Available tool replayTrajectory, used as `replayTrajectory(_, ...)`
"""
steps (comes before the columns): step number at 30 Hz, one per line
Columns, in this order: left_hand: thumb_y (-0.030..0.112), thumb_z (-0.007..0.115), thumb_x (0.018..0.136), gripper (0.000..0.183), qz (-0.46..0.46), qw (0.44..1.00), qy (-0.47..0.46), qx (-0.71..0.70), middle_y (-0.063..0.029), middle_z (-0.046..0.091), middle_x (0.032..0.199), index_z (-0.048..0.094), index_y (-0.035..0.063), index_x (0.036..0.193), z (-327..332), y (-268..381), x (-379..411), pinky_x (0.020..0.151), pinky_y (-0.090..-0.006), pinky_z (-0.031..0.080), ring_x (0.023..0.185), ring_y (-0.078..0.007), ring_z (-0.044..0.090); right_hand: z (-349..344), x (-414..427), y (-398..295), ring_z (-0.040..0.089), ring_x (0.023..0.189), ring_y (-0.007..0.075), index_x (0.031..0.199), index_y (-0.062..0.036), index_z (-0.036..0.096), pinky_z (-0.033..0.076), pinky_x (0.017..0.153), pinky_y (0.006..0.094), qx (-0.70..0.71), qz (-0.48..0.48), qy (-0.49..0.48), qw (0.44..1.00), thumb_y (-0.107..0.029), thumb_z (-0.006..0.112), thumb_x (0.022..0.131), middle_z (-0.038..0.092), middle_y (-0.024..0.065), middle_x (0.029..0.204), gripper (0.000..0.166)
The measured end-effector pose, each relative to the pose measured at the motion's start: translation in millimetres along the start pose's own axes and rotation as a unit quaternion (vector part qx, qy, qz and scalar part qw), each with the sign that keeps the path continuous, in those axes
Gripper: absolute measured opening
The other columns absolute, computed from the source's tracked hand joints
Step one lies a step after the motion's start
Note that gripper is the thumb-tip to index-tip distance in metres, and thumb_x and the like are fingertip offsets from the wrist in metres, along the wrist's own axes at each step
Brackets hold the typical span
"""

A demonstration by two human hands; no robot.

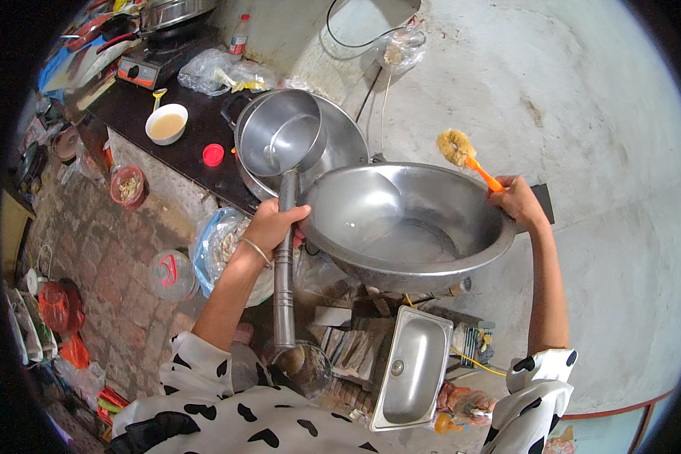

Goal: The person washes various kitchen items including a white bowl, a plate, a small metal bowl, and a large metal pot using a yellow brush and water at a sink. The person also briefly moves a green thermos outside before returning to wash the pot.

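A wide stainless steel basin (431, 227) is tilted in the air before me, with a little cloudy liquid in its bottom. My left hand (267, 230) grips its left rim and also the long tubular handle of a steel water dipper (284, 133). The dipper's bowl points away from me, over a large steel pan (343, 130) on the counter. At the basin's right rim is my right hand (519, 201), which also holds an orange-handled scrubbing brush (457, 147), bristles up, beyond the rim. My right fingers are partly hidden.
Below the basin are a small steel sink (411, 369) and stacked bricks (349, 346). The dark counter (198, 125) bears a white bowl of cloudy liquid (167, 125), a red lid (213, 154) and a cooker (147, 65). A lined bin (221, 244) and plastic jug (172, 275) stand left.
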State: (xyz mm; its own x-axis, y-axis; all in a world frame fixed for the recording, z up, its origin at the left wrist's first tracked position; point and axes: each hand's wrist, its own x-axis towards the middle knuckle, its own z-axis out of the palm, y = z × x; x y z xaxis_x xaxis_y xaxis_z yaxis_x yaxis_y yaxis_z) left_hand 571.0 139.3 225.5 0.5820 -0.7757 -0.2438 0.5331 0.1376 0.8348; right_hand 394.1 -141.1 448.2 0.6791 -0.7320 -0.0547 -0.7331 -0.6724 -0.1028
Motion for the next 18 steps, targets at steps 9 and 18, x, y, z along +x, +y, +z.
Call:
replayTrajectory(9, 0.022, 0.060, 0.077, 0.022, -0.029, 0.999, 0.015, 0.010, -0.0023, 0.048, 0.058, 0.049, 0.0030, 0.072, -5.6, -2.1, -1.1, 0.034, -0.0215, 0.039, 0.039, -0.0093, 0.045, -19.8, 22.2, -40.6, 0.053, 0.056, 0.0127, 0.089, 0.0024, 0.062, 0.044, 0.052, 0.0280, -0.082, 0.007, -0.027, 0.996, -0.011, 0.059, 0.064, 0.058, 0.0047, 0.067, 0.029)
replayTrajectory(18, 0.019, 0.059, 0.076, 0.021, 0.002, 0.999, -0.001, 0.035, -0.0055, 0.050, 0.056, 0.049, 0.0009, 0.072, -5.2, -10.6, -11.7, 0.038, -0.0251, 0.042, 0.042, -0.0123, 0.049, -3.2, 3.9, -1.2, 0.056, 0.060, 0.0149, 0.092, 0.0011, 0.062, 0.045, 0.058, 0.0288, -0.045, -0.037, 0.017, 0.998, -0.009, 0.060, 0.065, 0.059, 0.0071, 0.067, 0.028)
